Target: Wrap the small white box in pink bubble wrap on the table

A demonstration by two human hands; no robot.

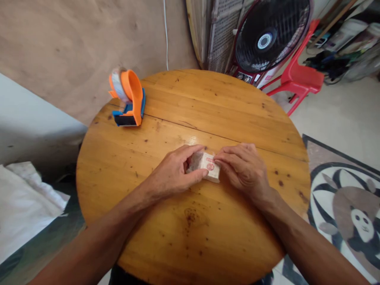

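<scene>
A small whitish box (pixel 211 168) with red print, its left part looking grey and shiny, lies on the round wooden table (pixel 190 237). My left hand (pixel 181 168) grips the box from the left, thumb along the near side and fingers at the far side. At the box's right end is my right hand (pixel 242 164), with thumb and forefinger pinched together at its edge. Whatever may be between those fingertips is too small to make out.
An orange and blue tape dispenser (pixel 135 99) with a roll of clear tape stands at the table's far left. Beyond the far right edge are a dark red fan (pixel 268 39) and a red chair (pixel 303 75). A panda-patterned mat (pixel 353 202) covers floor at right; white sacking (pixel 26 198) lies left.
</scene>
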